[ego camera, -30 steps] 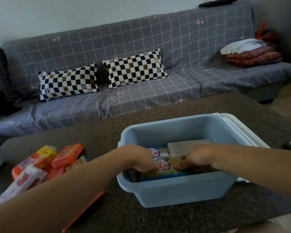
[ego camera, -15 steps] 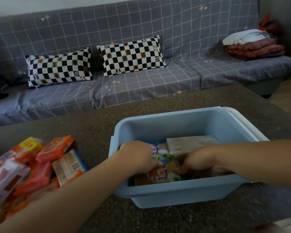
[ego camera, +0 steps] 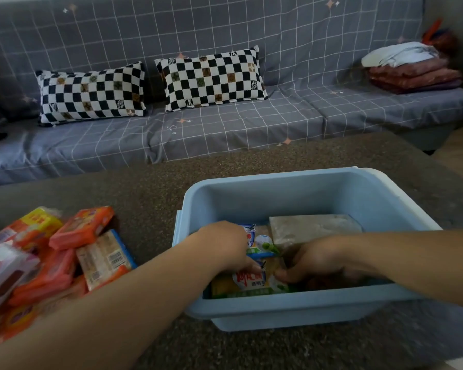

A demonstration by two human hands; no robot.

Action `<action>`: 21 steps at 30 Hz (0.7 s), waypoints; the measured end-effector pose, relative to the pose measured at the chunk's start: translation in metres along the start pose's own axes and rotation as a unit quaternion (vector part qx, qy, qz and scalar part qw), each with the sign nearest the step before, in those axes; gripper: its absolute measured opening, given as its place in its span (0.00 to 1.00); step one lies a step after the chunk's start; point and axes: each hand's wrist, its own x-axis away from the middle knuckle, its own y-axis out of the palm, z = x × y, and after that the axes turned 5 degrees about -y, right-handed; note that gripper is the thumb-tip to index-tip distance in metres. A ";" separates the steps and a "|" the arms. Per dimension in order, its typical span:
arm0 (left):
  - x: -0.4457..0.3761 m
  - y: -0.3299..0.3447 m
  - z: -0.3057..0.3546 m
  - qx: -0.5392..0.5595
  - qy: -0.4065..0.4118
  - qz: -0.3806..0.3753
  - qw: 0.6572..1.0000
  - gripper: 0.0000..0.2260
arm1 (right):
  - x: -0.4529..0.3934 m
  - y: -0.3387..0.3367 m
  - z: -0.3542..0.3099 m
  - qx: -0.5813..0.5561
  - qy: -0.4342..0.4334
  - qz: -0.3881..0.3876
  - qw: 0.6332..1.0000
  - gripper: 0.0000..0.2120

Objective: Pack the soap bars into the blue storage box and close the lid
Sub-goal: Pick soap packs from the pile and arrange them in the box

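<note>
The blue storage box [ego camera: 292, 313] stands open on the dark table, right of centre. Both my hands are down inside it. My left hand [ego camera: 225, 247] and my right hand [ego camera: 313, 260] pinch the two ends of a wrapped soap bar [ego camera: 251, 283] with red lettering, low against the box's near wall. Another wrapped soap bar [ego camera: 259, 240] lies just behind it, and a grey flat packet [ego camera: 313, 228] lies at the back right of the box floor. A pile of orange, yellow and white soap bars [ego camera: 51, 257] sits on the table to the left. No lid is visible.
The speckled dark table [ego camera: 150, 193] stretches from the box to a grey checked sofa [ego camera: 278, 124]. On the sofa lie two black-and-white chequered cushions [ego camera: 211, 78] and folded blankets [ego camera: 412, 70] at the far right.
The view has tilted down and shifted right. Both hands stay inside the box, and the soap bar between them has sunk lower toward the near wall.
</note>
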 end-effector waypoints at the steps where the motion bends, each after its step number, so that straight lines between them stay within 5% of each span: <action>1: 0.000 0.000 0.000 0.003 -0.002 -0.001 1.000 0.20 | 0.002 -0.001 -0.002 0.019 -0.002 0.006 1.000 0.12; 6: 0.005 -0.003 -0.001 0.051 -0.019 0.035 0.998 0.19 | 0.016 -0.003 -0.009 0.070 -0.015 0.053 0.996 0.16; 12: 0.043 -0.010 -0.002 0.139 0.012 0.206 0.969 0.12 | 0.047 0.001 -0.016 0.081 -0.089 0.127 0.985 0.18; 16: 0.088 -0.014 -0.018 0.161 0.019 0.351 0.922 0.08 | 0.070 0.017 -0.026 0.147 -0.228 0.242 0.932 0.13; 21: 0.143 0.004 -0.056 0.231 -0.018 0.412 0.881 0.06 | 0.087 0.069 -0.055 0.097 -0.409 0.317 0.850 0.07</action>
